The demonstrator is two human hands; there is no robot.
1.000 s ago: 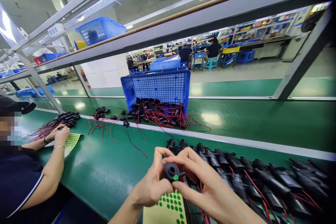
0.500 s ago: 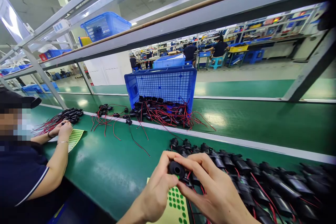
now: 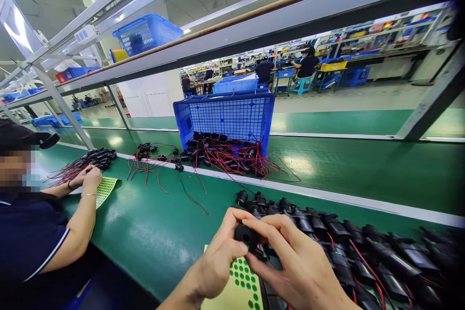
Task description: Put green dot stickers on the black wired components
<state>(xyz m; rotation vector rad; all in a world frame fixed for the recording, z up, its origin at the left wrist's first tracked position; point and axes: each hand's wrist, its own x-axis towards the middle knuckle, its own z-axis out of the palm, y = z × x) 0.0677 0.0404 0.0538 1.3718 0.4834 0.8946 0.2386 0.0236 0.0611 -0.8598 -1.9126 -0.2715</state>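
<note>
Both hands meet low in the middle of the view over the green table (image 3: 152, 237), and between them sits a small black round plastic part (image 3: 246, 235) with a hole in its face. The left hand (image 3: 218, 261) grips the part from the left, thumb across its lower edge and forefinger curled over the top, while the right hand (image 3: 294, 264) pinches it from the right with fingertips pressed on its upper side. Directly beneath the hands lies a pale yellow sheet of green round stickers (image 3: 238, 286), flat on the table. Just to the right, a long row of black cylindrical parts with red and black wires (image 3: 348, 247) lies side by side on the table, reaching off toward the right edge. Farther back, a blue plastic mesh crate (image 3: 227, 116) lies tipped on its side with a heap of black parts and red wires (image 3: 221, 155) spilling from its mouth. On the left a co-worker in a dark shirt rests a hand (image 3: 89, 177) on another sticker sheet (image 3: 103, 189) (a bundle of wired parts lies just beyond it).
</note>
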